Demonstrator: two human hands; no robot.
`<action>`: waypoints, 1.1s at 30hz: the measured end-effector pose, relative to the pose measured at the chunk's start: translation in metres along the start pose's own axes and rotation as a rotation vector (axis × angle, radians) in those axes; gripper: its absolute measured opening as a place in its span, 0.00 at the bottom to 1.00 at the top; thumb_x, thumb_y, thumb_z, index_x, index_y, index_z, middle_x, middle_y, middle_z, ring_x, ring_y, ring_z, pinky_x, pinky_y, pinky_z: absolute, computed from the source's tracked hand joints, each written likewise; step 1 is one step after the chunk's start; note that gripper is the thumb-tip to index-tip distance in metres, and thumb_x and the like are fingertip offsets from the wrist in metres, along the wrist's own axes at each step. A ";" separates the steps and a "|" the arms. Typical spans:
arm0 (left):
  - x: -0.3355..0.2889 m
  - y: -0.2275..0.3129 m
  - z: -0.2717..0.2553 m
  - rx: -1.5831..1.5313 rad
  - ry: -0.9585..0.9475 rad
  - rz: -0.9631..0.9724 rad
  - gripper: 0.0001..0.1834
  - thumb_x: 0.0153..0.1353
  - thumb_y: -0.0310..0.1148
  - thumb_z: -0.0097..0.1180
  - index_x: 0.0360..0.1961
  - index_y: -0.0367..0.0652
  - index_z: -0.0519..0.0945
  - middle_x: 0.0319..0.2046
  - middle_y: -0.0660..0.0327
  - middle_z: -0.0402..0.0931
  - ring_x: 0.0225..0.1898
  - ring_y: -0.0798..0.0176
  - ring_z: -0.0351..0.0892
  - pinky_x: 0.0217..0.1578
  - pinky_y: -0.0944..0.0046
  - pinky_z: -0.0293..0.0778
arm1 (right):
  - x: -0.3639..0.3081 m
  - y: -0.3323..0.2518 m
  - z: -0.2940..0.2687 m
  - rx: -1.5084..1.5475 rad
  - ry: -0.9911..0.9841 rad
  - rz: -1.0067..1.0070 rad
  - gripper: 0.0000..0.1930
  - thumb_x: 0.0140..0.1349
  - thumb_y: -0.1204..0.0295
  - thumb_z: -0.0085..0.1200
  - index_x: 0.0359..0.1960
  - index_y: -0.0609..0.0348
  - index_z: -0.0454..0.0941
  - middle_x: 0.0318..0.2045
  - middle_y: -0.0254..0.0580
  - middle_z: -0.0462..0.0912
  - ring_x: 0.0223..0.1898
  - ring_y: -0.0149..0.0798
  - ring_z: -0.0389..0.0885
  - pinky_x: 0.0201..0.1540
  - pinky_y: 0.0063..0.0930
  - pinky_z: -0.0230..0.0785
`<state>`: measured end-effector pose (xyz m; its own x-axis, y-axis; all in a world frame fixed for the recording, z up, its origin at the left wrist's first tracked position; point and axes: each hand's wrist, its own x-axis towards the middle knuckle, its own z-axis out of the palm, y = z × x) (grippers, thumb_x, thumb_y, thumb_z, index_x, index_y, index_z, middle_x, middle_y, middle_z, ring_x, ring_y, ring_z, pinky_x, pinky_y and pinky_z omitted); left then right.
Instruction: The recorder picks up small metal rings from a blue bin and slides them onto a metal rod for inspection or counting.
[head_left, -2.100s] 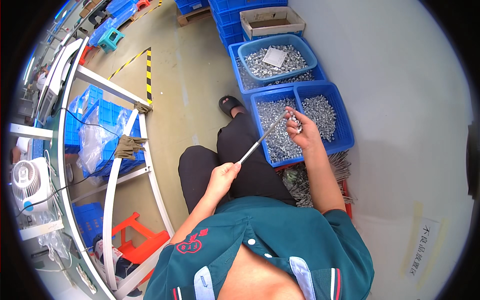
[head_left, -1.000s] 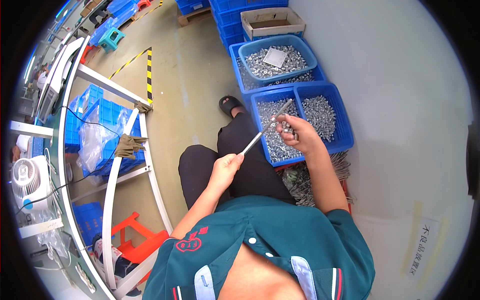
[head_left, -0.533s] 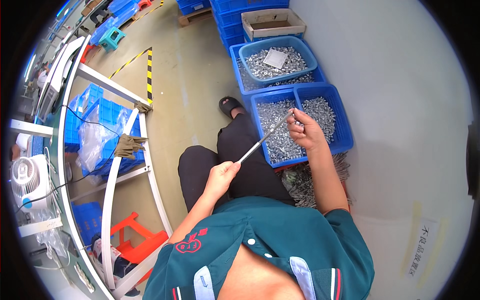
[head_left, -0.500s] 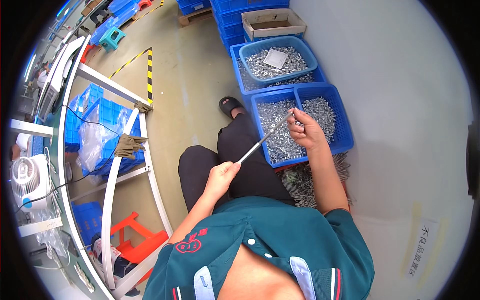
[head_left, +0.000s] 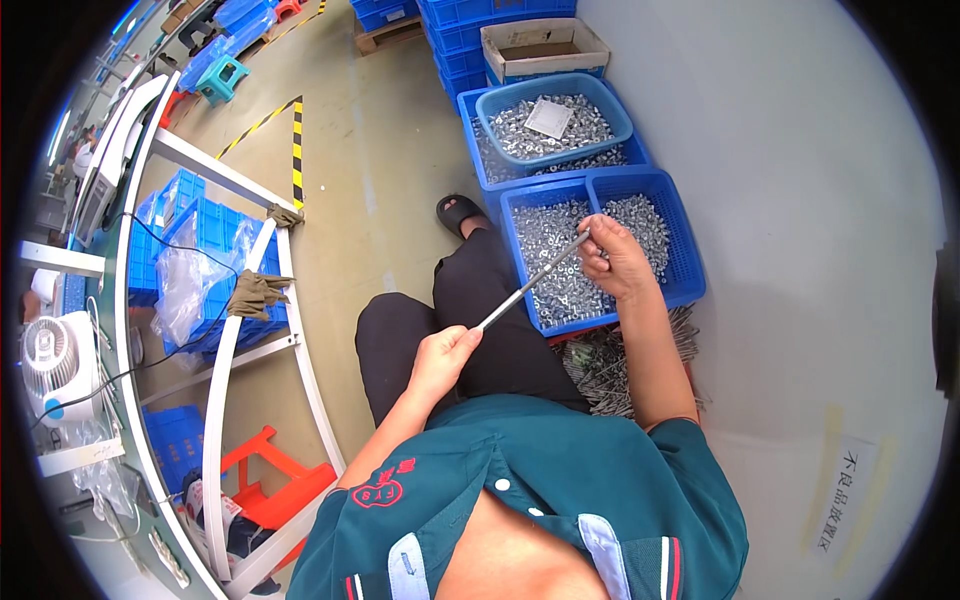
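Note:
A long thin metal rod [head_left: 532, 282] slants across above my lap, its far end up and to the right. My left hand [head_left: 443, 359] is closed round its lower end. At the upper end, the fingers of my right hand [head_left: 618, 258] pinch the tip; whether a small part sits there is hidden by the fingers. Just beyond and beneath my right hand lies a blue divided basket [head_left: 688, 240] full of small silvery metal pieces [head_left: 548, 222].
Behind stands a blue tub [head_left: 622, 125] of similar pieces with a white card [head_left: 549, 118] on them. Many metal rods [head_left: 603, 368] lie under my right forearm. A white-framed bench [head_left: 215, 430], a fan [head_left: 55, 360] and an orange stool [head_left: 275, 490] are at left; a pale wall [head_left: 790, 250] rises at right.
My hands stay almost in place, both still on the rod. The rod has shifted slightly, and its lighter, thicker-looking stretch near my left hand now looks slimmer.

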<state>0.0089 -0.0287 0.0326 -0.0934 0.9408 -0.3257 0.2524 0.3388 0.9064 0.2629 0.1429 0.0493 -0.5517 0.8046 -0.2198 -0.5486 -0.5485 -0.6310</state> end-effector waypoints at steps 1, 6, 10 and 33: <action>-0.001 0.001 -0.001 0.042 0.019 -0.001 0.24 0.61 0.44 0.52 0.15 0.37 0.66 0.11 0.67 0.55 0.17 0.76 0.53 0.17 0.67 0.54 | -0.001 -0.004 0.003 -0.199 0.074 -0.031 0.09 0.63 0.65 0.49 0.33 0.58 0.72 0.17 0.31 0.70 0.12 0.20 0.60 0.11 0.12 0.47; -0.001 0.012 -0.005 0.181 0.064 0.019 0.23 0.60 0.45 0.53 0.16 0.37 0.68 0.10 0.63 0.57 0.15 0.72 0.55 0.17 0.65 0.56 | -0.001 -0.020 0.021 -0.602 0.207 -0.102 0.06 0.61 0.70 0.51 0.30 0.58 0.73 0.15 0.30 0.70 0.11 0.19 0.59 0.12 0.13 0.48; 0.000 0.016 0.003 0.146 0.082 0.035 0.23 0.60 0.46 0.52 0.17 0.39 0.69 0.10 0.60 0.59 0.14 0.67 0.56 0.17 0.63 0.57 | 0.001 -0.020 0.014 -0.353 0.135 -0.085 0.06 0.60 0.69 0.52 0.29 0.58 0.73 0.16 0.30 0.70 0.11 0.19 0.59 0.12 0.13 0.48; 0.004 0.008 0.000 0.102 0.032 0.016 0.24 0.60 0.46 0.52 0.16 0.38 0.66 0.11 0.64 0.55 0.16 0.72 0.53 0.17 0.65 0.55 | 0.003 -0.010 -0.015 -0.021 -0.023 0.068 0.11 0.66 0.62 0.44 0.36 0.57 0.71 0.20 0.32 0.70 0.12 0.19 0.59 0.12 0.10 0.47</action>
<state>0.0103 -0.0225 0.0385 -0.1187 0.9462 -0.3010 0.3509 0.3236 0.8787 0.2759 0.1543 0.0435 -0.6016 0.7602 -0.2452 -0.4964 -0.5963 -0.6308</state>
